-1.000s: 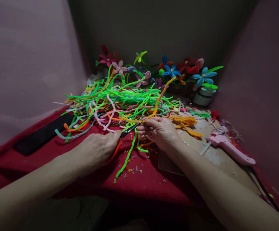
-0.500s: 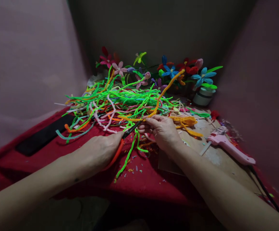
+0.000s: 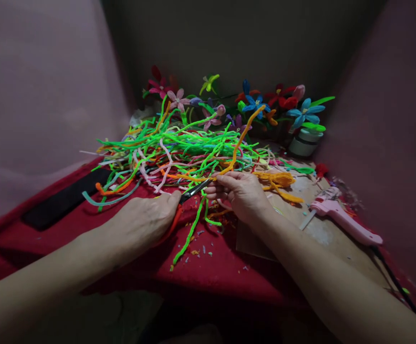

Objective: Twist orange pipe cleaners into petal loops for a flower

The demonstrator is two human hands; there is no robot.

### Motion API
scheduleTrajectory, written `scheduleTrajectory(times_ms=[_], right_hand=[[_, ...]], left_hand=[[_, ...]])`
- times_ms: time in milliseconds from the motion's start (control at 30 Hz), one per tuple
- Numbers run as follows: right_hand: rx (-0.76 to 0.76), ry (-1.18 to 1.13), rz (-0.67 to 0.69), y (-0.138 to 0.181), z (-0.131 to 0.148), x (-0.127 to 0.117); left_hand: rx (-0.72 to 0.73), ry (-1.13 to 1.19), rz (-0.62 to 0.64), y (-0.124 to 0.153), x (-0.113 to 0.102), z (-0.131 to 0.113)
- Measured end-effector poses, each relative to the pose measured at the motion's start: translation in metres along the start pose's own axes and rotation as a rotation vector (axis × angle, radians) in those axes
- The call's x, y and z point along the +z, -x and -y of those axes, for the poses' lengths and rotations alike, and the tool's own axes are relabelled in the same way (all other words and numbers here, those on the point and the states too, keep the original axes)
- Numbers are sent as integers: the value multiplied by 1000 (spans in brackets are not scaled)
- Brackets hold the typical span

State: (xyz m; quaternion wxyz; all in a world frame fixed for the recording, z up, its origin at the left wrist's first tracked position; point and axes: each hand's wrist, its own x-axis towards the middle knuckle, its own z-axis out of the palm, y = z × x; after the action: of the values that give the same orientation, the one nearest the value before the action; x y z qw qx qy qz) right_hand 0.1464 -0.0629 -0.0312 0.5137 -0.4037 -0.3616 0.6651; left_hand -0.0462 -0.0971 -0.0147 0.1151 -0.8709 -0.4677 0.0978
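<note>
My left hand grips orange-handled scissors, whose dark blades point up-right toward my right hand. My right hand pinches an orange pipe cleaner that curves up and away from the fingers. The blade tips sit right at the pinched end of that orange piece. Just beyond both hands lies a big tangled heap of pipe cleaners, mostly neon green with pink and orange ones.
A red cloth covers the table. Finished pipe-cleaner flowers stand at the back. A pink glue gun lies right, on a cardboard sheet. A long black object lies left. A white jar stands back right.
The orange pipe cleaner's free end rose and swung right, then dropped slightly. My right hand lifted a little with it. The scissors stayed at the pinched end.
</note>
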Motion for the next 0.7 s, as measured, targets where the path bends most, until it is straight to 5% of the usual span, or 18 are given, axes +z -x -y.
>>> scheduleTrajectory(times_ms=[700], right_hand=[[-55, 12, 44, -5, -5, -4]], left_hand=[[27, -5, 34, -1, 5, 3]])
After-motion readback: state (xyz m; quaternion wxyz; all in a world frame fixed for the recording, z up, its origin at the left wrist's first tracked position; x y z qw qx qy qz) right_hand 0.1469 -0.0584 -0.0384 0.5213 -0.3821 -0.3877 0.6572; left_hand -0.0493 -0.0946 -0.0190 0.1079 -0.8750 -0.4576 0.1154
